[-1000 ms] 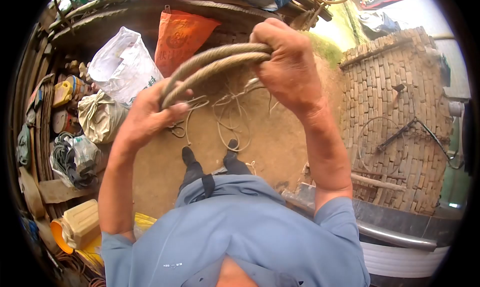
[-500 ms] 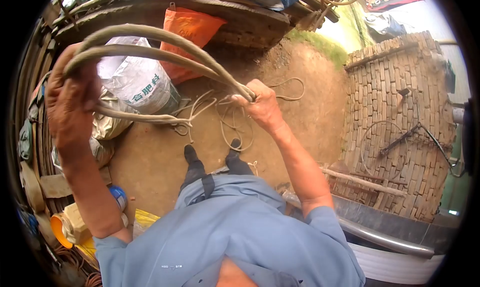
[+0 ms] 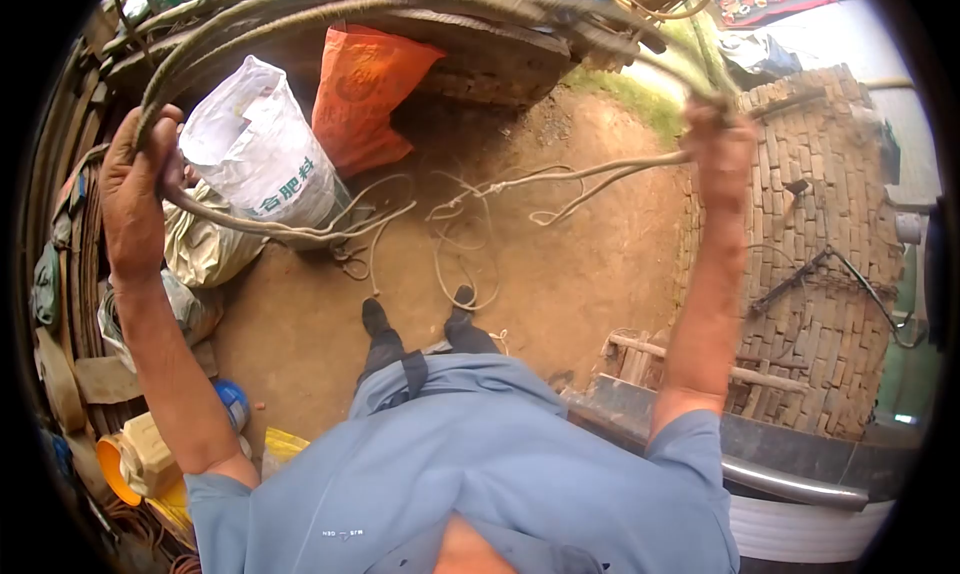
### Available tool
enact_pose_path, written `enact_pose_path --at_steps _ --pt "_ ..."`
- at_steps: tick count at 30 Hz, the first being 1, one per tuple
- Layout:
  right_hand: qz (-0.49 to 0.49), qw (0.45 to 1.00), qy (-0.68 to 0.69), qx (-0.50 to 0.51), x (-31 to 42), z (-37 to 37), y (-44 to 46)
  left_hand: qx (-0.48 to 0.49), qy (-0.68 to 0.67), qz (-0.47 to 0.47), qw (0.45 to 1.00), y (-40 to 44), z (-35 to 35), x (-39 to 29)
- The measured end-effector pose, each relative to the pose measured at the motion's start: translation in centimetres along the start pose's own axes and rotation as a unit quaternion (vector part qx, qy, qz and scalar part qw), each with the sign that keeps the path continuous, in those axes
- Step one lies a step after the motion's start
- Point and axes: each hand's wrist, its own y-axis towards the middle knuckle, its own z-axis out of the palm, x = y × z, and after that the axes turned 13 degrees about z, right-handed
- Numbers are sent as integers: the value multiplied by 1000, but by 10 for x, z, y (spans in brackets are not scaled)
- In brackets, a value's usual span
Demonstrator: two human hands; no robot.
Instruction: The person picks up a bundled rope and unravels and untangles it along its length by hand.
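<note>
A long pale rope [image 3: 300, 12] arches between my raised hands in more than one strand. On the left, my left hand [image 3: 142, 174] is closed around the rope, and strands run from it down and across toward the middle. Far to the right, my right hand [image 3: 718, 149] grips the other side of the rope and is smeared by motion. Strands from that hand slope down to a knotted part. Loose loops hang or lie above the dirt floor in front of my feet; I cannot tell which of them touch the ground.
A white printed sack [image 3: 265, 164] and an orange bag [image 3: 365, 99] stand ahead on the left. Stacked bricks [image 3: 800, 324] rise on the right. A yellow container [image 3: 150, 454] sits low left. Bare dirt floor [image 3: 290, 324] spreads around my feet [image 3: 375, 319].
My right hand has swung outward to the right and up, drawing the rope into a wide arch. My left hand stays near its place, still gripping the rope.
</note>
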Motion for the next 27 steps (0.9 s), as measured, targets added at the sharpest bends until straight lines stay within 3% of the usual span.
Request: enact_pose_path --at_steps 3,8,11,14,15,16,17,20,22,23,25,27 --pt "-118 983 75 -117 106 -26 -2 67 47 -4 997 1 18 0" --pt "-159 980 33 -112 156 0 -7 95 27 17 995 -2 86 -42" --pt "-122 992 16 -27 126 19 7 171 -21 39 984 -4 105 -66" --pt "-208 973 -96 -41 75 66 4 162 -58 45 984 -5 108 -66" --pt "-183 966 -180 -30 57 75 0 149 -82 40 985 -4 107 -69" --pt "-247 946 -206 -46 33 92 -4 162 -120 21 979 -3 101 -69" --pt "-253 950 -181 -11 22 110 -18 162 -119 20 979 -2 97 -66" --pt "-136 978 -146 65 -24 154 -65 113 -118 94 982 2 76 -53" --pt "-113 984 -99 93 -43 172 -93 59 -87 100 989 7 52 -46" --pt "-108 985 -96 93 -63 177 -104 15 -84 92 992 10 43 -49" --pt "-67 984 -138 87 -111 189 -124 51 -80 122 988 20 5 -46" --pt "-34 985 -157 63 -160 187 -136 11 -13 105 994 22 -15 -45"
